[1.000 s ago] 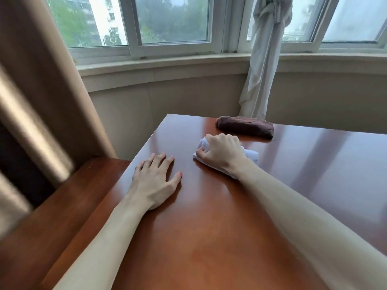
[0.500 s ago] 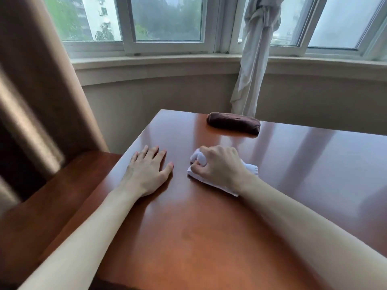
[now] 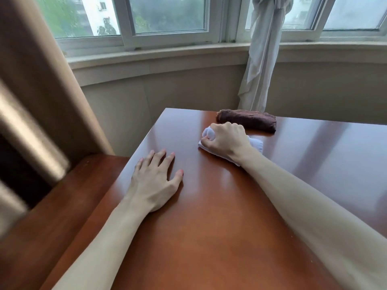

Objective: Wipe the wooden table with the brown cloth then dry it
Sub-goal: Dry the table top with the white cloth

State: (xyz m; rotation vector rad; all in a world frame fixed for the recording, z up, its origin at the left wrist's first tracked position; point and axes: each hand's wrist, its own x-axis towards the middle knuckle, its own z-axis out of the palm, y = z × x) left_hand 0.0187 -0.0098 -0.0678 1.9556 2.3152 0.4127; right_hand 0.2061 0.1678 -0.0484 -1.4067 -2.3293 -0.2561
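Here I see my right hand (image 3: 227,141) far out on the wooden table (image 3: 209,237). Its fingers are curled tight around a white cloth (image 3: 254,144), and it holds that cloth down on the shiny wood. A bit of the white cloth sticks out past my knuckles, and more of it shows under my wrist.

My left hand (image 3: 156,185) lies flat on the table, near the left edge. Its fingers are straight and spread a little. It holds nothing.

The brown cloth (image 3: 247,120) lies folded at the far edge of the table, just behind my right hand. I cannot tell if my knuckles touch it.

Behind the table a pale curtain (image 3: 261,65) hangs tied up by the window (image 3: 167,15).
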